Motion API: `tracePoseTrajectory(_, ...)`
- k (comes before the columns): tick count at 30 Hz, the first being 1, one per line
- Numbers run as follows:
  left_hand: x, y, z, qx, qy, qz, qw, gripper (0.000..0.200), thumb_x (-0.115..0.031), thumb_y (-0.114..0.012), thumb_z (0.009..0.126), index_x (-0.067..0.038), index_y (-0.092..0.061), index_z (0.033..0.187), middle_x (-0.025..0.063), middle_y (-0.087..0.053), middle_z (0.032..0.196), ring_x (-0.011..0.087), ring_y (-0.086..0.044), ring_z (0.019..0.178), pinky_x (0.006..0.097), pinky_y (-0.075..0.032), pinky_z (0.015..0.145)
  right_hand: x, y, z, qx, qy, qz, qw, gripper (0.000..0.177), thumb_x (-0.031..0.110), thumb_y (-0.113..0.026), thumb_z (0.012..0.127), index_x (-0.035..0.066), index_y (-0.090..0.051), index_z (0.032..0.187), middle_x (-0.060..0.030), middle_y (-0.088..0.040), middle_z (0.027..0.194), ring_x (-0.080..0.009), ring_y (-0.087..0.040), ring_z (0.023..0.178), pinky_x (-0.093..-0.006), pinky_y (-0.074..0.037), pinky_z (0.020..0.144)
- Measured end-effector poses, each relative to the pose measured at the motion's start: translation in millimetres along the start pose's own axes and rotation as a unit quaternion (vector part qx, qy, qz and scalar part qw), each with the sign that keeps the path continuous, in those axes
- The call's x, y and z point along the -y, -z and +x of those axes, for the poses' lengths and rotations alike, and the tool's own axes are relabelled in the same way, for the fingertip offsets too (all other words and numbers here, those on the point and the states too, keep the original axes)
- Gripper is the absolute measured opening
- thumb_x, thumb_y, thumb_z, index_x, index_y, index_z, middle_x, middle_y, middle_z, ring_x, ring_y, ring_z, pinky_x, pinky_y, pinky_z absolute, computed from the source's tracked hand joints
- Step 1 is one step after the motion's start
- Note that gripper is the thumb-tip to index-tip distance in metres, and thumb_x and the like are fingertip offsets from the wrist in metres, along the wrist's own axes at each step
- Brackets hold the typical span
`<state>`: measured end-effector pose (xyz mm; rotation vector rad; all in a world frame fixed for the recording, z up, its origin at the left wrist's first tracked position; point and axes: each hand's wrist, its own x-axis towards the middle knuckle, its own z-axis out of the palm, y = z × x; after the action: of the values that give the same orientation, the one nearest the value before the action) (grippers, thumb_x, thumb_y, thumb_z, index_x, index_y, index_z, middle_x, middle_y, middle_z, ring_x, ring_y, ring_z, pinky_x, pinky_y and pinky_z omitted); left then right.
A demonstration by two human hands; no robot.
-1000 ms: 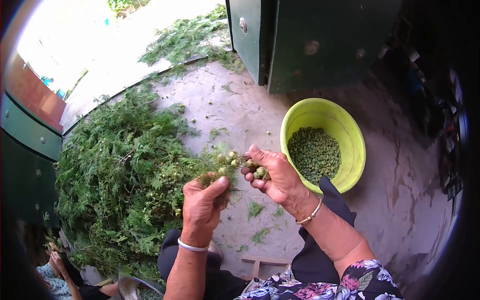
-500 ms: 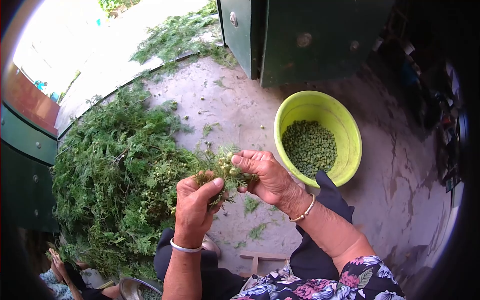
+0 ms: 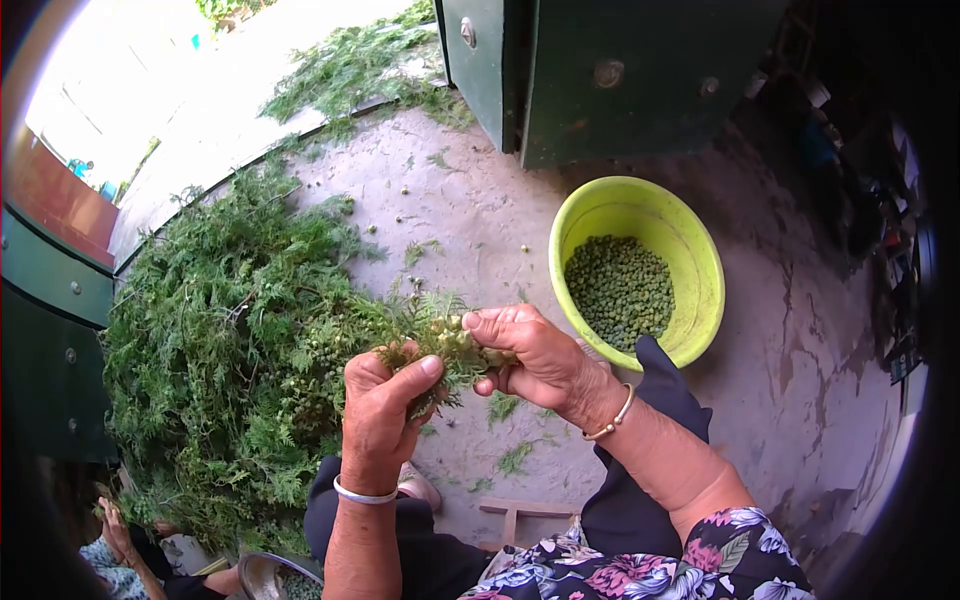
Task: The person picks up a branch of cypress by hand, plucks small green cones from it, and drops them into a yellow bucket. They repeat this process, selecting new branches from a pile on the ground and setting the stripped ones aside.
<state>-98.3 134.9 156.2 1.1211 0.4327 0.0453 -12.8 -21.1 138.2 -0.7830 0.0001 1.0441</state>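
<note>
My left hand [image 3: 385,405] is closed around a green conifer sprig [image 3: 425,345] that carries several pale round cones. At the sprig's right side, my right hand [image 3: 525,350] pinches its thumb and fingers against the small green cones [image 3: 460,328]. Exactly what lies between those fingertips is partly hidden. Beyond the hands on the left spreads a big heap of cut conifer branches [image 3: 240,330]. To the right of my right hand, a yellow-green tub [image 3: 695,310] holds a layer of loose green cones [image 3: 620,290].
A wooden stool-like frame [image 3: 510,510] lies by my legs. Green metal doors [image 3: 640,90] stand at the back, with more branches [image 3: 350,75] on the threshold. At lower left show another person's hand [image 3: 118,530] and a metal basin [image 3: 265,578] containing cones.
Both hands keep their hold on the sprig and have shifted only slightly. My left hand is a little further left and the sprig has tilted a bit.
</note>
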Motion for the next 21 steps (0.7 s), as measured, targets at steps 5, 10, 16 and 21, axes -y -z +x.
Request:
tracePoseTrajectory(5,-5,-1,-5,0.026,-0.008,-0.015,1.000,0.008,-0.001,-0.067,0.080,0.004,-0.065,0.085,0.0052,-0.064,0.073,0.0087,-0.059,0.057,0.0199,-0.047,0.051,0,6,5,0.033,-0.041,-0.029,0.998,0.025,0.024,-0.059,0.093,0.002,-0.061,0.103,-0.0030,-0.064,0.084,-0.0093,-0.062,0.071,-0.0234,-0.053,0.050)
tracePoseTrajectory(10,-1,2,0,0.022,-0.023,0.045,0.998,0.006,-0.003,-0.066,0.080,-0.001,-0.062,0.084,0.0035,-0.063,0.071,0.0085,-0.056,0.052,0.0200,-0.043,0.044,-3,8,4,0.039,-0.041,-0.023,0.998,0.025,0.023,-0.063,0.090,0.002,-0.061,0.103,-0.0022,-0.063,0.084,-0.0091,-0.061,0.070,-0.0237,-0.054,0.051)
tracePoseTrajectory(16,0,-1,-1,0.011,-0.025,0.039,0.999,0.006,-0.005,-0.068,0.081,0.001,-0.066,0.083,0.0007,-0.061,0.066,0.0035,-0.048,0.050,0.0174,-0.035,0.043,0,1,0,0.022,-0.017,-0.031,0.999,0.027,0.025,-0.065,0.089,0.001,-0.061,0.100,-0.0017,-0.062,0.087,-0.0083,-0.060,0.070,-0.0238,-0.055,0.052)
tracePoseTrajectory(21,4,-2,1,0.001,-0.042,0.111,0.993,0.004,-0.004,-0.066,0.081,0.000,-0.067,0.082,-0.0004,-0.060,0.065,0.0032,-0.047,0.050,0.0175,-0.034,0.043,-2,-5,-2,-0.036,0.041,-0.102,0.993,0.035,0.031,-0.071,0.084,0.000,-0.059,0.096,-0.0027,-0.060,0.084,-0.0058,-0.057,0.070,-0.0230,-0.054,0.054)
